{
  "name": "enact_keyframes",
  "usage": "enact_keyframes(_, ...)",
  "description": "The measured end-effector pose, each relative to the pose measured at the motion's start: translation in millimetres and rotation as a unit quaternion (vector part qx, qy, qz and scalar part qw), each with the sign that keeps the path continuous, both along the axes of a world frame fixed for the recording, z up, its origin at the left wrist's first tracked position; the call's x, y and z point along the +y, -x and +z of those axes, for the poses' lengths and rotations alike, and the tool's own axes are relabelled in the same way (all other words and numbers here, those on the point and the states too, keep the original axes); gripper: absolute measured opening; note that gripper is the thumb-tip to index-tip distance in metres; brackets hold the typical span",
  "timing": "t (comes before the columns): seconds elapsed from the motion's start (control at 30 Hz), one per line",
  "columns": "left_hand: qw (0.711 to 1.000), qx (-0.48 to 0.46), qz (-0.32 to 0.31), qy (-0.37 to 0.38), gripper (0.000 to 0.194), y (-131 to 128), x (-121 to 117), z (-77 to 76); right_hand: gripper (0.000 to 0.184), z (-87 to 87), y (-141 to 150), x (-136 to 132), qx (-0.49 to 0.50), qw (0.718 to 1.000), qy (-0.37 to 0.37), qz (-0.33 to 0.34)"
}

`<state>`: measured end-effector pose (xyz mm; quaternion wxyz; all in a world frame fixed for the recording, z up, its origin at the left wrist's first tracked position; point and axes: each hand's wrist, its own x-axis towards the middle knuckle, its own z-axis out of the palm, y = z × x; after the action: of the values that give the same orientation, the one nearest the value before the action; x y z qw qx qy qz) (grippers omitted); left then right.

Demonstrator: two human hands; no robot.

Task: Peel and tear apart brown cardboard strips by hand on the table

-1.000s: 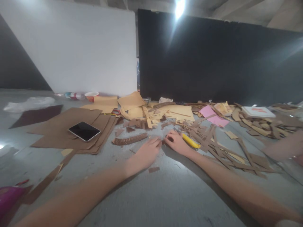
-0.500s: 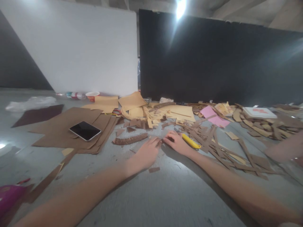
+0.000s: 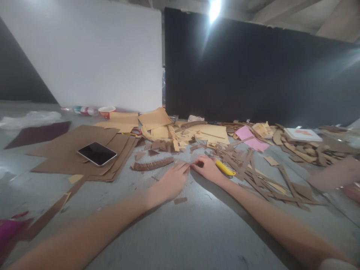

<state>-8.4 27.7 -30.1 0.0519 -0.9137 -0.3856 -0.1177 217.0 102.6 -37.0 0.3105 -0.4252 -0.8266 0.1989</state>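
My left hand (image 3: pixel 174 180) and my right hand (image 3: pixel 206 168) meet fingertip to fingertip low over the grey table. The fingers of both are closed in a pinch, and whatever lies between them is too small or hidden to make out. Left of my left hand is a curved brown strip (image 3: pixel 152 164) with many fine cuts along it. A yellow-handled utility knife (image 3: pixel 225 168) lies just right of my right hand. Below my left hand rests a small brown scrap (image 3: pixel 180 200).
A phone (image 3: pixel 97 153) lies on brown sheets (image 3: pixel 64 165) at left. Brown strips (image 3: pixel 258 176) are heaped at right, near another person's arm (image 3: pixel 334 174). Tan sheets (image 3: pixel 123 120), scissors (image 3: pixel 136 131), a pink sheet (image 3: pixel 251 138) and a paper bowl (image 3: pixel 106 111) sit farther back.
The view has shifted slightly, so most things appear a little farther left. My hands stay together in the same pinch; nothing has visibly been picked up or put down.
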Motion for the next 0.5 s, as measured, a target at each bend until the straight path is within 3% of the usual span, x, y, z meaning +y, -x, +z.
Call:
enact_keyframes(0.27,1.0,0.016,-0.006,0.001,0.064,0.0,0.0,4.5,0.023,-2.9,-0.8,0.3,-0.016,0.999,-0.004,-0.031)
enact_keyframes(0.5,1.0,-0.002,-0.001,0.004,0.059,-2.4,-0.6,7.7,0.026,-4.0,-1.1,2.8,-0.018,0.999,-0.025,-0.016)
